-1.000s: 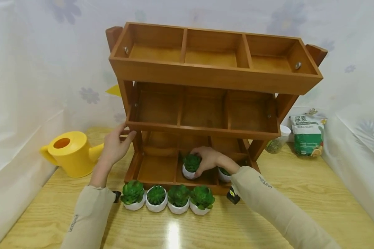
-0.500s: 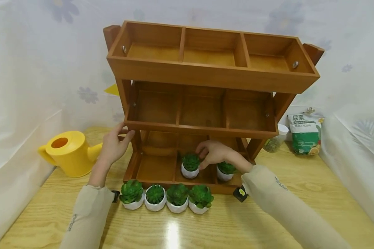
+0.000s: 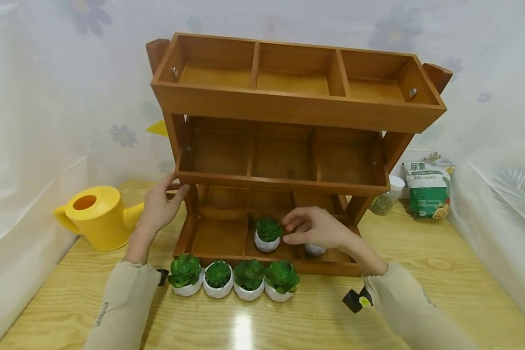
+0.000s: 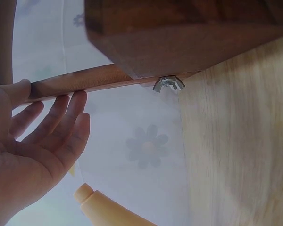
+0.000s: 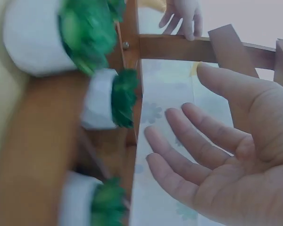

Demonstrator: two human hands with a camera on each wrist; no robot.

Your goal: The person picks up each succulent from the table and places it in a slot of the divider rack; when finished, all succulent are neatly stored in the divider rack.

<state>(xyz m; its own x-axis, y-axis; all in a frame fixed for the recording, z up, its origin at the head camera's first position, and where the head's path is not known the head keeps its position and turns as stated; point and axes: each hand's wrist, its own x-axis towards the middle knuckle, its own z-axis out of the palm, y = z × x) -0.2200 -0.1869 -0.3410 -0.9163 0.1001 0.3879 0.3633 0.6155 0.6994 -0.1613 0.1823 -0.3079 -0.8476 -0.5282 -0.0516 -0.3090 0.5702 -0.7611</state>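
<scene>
One yellow watering can (image 3: 98,221) was seen standing at the far left of the table (image 3: 420,253), its spout (image 3: 133,215) pointed toward the left hand (image 3: 161,206). By that hand, a wooden leg (image 4: 99,77) of the three-tier shelf (image 3: 297,107) was touched near the left corner of the middle tier; in the left wrist view the thumb and the fingertips (image 4: 78,101) were rested against the wood, the fingers lightly bent and loose rather than clenched. Farther along the same leg, a metal wing nut (image 4: 169,83) was shown. In front of the shelf, four potted plants (image 3: 249,277) were lined up close together on the table, all green and set in white pots. Behind that row, in the middle compartment of the bottom tier, the middle plant (image 3: 267,236) was placed upright in its white pot. Just to its right, the right hand (image 3: 323,228) was held, its fingers parted, gently curved and wrapped around nothing; in the right wrist view its palm was plainly shown. By this hand the right-hand plant (image 3: 315,250), seated in the right compartment of the bottom tier, was mostly covered. Past the shelf's right side, a white-lidded jar (image 3: 386,200) was placed near a green-and-white bag (image 3: 428,189), by whose top edge a clip (image 3: 433,156) was carried.
</scene>
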